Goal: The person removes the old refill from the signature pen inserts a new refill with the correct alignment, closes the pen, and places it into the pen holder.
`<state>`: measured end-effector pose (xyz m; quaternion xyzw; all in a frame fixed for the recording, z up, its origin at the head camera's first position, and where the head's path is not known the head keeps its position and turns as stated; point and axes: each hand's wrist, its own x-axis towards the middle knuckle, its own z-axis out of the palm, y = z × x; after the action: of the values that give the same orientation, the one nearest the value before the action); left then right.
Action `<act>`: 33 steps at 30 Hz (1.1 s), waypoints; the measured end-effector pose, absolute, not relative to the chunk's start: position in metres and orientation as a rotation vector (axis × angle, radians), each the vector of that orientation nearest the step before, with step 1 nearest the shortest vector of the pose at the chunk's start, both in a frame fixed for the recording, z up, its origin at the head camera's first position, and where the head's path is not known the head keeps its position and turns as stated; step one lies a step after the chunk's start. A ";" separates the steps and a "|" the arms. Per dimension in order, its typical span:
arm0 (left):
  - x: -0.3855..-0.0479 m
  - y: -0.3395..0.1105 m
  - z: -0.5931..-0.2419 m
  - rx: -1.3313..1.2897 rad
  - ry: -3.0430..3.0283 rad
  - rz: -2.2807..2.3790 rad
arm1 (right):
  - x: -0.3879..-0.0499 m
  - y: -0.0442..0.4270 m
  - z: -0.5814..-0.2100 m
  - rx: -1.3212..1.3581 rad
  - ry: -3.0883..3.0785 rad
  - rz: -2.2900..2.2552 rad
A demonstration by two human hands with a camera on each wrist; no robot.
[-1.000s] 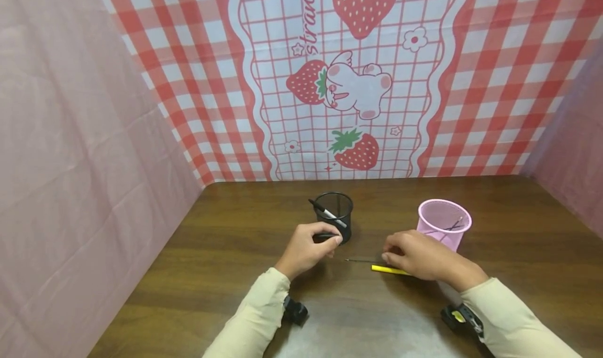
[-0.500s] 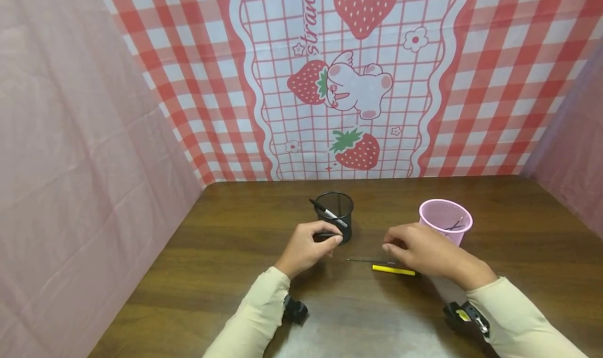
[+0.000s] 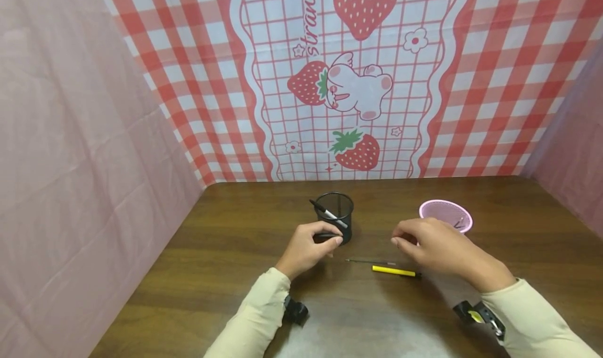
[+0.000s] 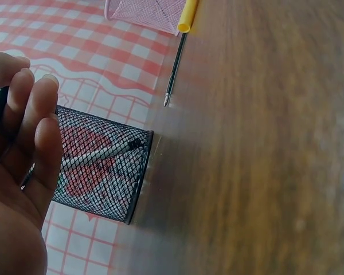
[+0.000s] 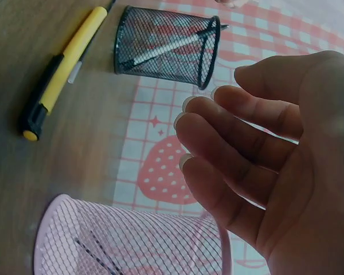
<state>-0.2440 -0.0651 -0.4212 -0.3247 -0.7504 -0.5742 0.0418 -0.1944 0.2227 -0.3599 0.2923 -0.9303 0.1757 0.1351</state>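
Head view: we see the left hand (image 3: 307,248) pinching a dark slim object (image 3: 323,235) just before the black mesh cup (image 4: 103,189), whose rim props a white pen (image 3: 330,214) aslant. The right hand (image 3: 438,245), fingers loosely curved, holds nothing near the pink mesh cup (image 5: 160,229); a yellow barrel (image 3: 393,270) and thin refill (image 3: 369,261) lie alongside each other on the surface (image 3: 235,227), presumably within easy reach.

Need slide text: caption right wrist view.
Empty right hand; pink mesh cup, black mesh cup, yellow-black tool on table.
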 end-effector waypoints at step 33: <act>-0.245 -0.066 -0.422 -1.001 -2.286 -1.742 | -0.206 0.269 -0.321 0.651 -2.719 0.434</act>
<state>-0.2449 -0.0658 -0.4221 -0.3284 -0.7502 -0.5717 0.0488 -0.2057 0.2687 -0.3210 0.2272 -0.9493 0.1514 0.1556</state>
